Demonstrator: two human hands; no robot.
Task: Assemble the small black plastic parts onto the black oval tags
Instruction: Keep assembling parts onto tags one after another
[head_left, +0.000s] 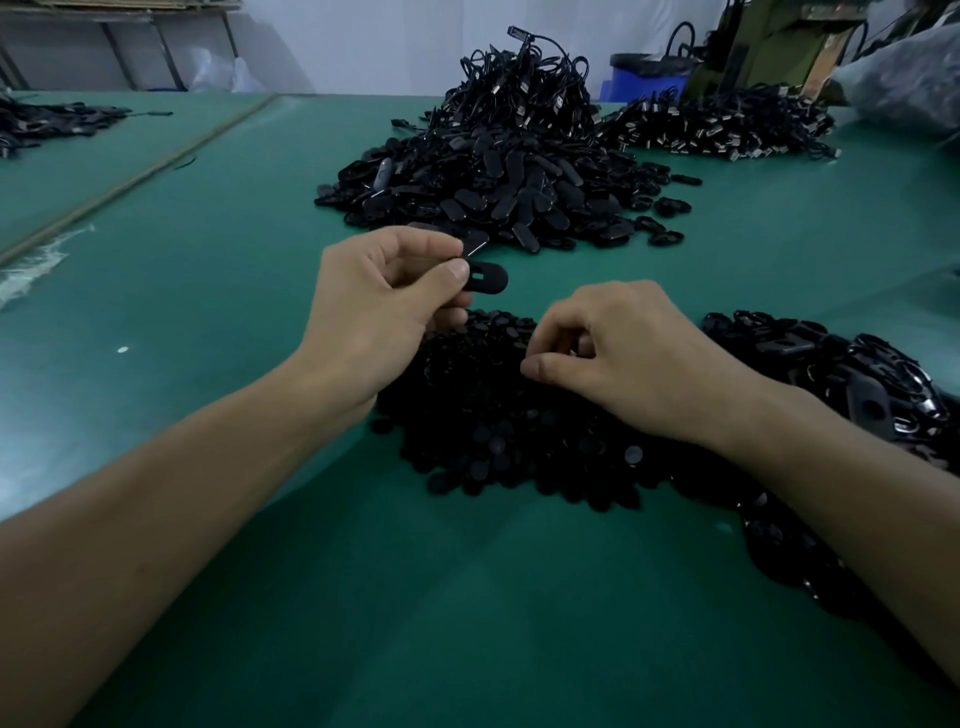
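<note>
Black oval tag (488, 278) sits pinched in the left hand (374, 306). Right hand (623, 353) curls over the small parts (493, 431); grip unclear

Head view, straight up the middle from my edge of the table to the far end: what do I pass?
Bare green table → pile of small black parts → oval tag pinched in the left hand → heap of loose oval tags → taller heap of corded tags.
</note>
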